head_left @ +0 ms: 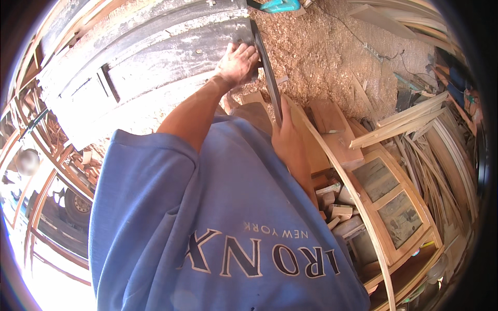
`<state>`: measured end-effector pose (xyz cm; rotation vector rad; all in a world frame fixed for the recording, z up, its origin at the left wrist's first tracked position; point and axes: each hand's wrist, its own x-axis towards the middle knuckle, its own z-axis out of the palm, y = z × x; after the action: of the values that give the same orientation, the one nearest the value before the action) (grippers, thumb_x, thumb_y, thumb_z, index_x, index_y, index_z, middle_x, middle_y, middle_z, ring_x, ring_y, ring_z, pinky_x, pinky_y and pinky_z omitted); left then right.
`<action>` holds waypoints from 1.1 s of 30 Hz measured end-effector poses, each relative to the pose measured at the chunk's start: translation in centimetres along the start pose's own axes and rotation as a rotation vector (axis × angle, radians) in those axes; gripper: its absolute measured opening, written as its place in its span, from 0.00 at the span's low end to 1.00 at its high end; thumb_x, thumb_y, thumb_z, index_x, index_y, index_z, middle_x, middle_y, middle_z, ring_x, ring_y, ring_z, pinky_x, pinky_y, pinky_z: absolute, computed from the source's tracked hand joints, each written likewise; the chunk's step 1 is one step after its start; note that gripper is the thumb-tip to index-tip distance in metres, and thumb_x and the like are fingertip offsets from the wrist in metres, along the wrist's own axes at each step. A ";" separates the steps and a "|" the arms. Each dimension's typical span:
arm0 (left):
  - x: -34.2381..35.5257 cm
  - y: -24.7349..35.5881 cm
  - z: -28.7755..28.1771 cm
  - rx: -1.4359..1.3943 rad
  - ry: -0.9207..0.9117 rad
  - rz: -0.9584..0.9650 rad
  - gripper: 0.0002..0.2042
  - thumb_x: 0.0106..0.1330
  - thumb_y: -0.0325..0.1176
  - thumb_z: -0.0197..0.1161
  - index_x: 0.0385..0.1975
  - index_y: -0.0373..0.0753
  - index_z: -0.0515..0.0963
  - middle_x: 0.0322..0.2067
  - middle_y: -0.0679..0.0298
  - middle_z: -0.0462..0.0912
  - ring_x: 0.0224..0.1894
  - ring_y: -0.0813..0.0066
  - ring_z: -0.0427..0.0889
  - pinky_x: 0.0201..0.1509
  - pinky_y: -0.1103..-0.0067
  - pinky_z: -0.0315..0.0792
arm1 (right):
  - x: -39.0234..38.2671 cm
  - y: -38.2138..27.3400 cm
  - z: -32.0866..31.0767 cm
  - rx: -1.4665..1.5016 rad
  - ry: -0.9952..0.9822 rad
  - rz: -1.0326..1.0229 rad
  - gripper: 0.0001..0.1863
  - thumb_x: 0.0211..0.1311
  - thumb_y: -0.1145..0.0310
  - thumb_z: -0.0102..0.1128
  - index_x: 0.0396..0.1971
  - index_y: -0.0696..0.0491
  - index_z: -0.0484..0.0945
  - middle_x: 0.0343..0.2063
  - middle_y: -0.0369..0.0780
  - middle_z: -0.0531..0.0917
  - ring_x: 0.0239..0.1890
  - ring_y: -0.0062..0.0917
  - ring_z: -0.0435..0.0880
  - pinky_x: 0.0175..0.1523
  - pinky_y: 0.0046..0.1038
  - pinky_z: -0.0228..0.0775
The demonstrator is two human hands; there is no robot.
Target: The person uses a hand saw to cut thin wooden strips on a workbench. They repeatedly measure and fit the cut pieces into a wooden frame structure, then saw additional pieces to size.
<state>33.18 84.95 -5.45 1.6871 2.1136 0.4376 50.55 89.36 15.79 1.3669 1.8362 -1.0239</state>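
Had the right hand [284, 132] wrapped round the near end of a dark bar [268, 78], so pretty much zero gap on that side. Couldn't see all of those fingers, tbh, but looked like a proper grasp. Pointed the bar lengthwise away from the body, with the far end leaning a bit to the left, right by the end of the bench [207, 44]. Had the left hand [238, 65] palm down on the bench, just left of the bar, with bent fingers aimed across at its long side. Couldn't tell whether touching the bar there or only just beside it, and couldn't tell whether pinching anything underneath either, so didn't call that hand clenched or loose. Basically, saw the bar to the right of the left hand and straight out ahead of the right one, at a clear angle to the left forearm rather than in line with it. Counted the right hand as the nearer one, obviously. Also spotted a teal clamp [280, 6] past the far end, shavings [332, 57] all over to the right, and a long pale strip [358, 198] curving back beside the right forearm.
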 end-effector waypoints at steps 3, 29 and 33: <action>-0.2 0.1 0.0 0.006 0.098 -0.001 0.20 0.50 0.35 0.62 0.44 0.40 0.73 0.45 0.60 0.71 0.54 0.61 0.69 0.55 0.55 0.62 | -0.2 0.3 -0.1 -0.046 0.030 -0.056 0.36 0.66 0.70 0.47 0.73 0.44 0.47 0.45 0.62 0.78 0.46 0.62 0.76 0.50 0.52 0.69; 0.1 -0.2 0.9 0.153 -0.123 -0.047 0.32 0.56 0.49 0.64 0.60 0.40 0.68 0.55 0.61 0.69 0.60 0.64 0.65 0.64 0.57 0.58 | -2.7 0.0 -1.9 -0.150 -0.064 0.086 0.35 0.66 0.69 0.46 0.72 0.46 0.48 0.34 0.63 0.80 0.38 0.60 0.80 0.43 0.54 0.70; 0.1 -0.3 0.8 0.090 -0.046 -0.012 0.27 0.52 0.43 0.66 0.52 0.40 0.71 0.52 0.60 0.69 0.62 0.60 0.63 0.62 0.57 0.59 | -3.2 0.6 -1.7 -0.107 -0.017 -0.069 0.36 0.65 0.70 0.47 0.72 0.47 0.47 0.36 0.63 0.80 0.40 0.60 0.79 0.45 0.54 0.69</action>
<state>33.28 84.96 -6.36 1.7154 2.1382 0.3017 51.93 89.36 19.16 1.2364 1.9082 -0.9548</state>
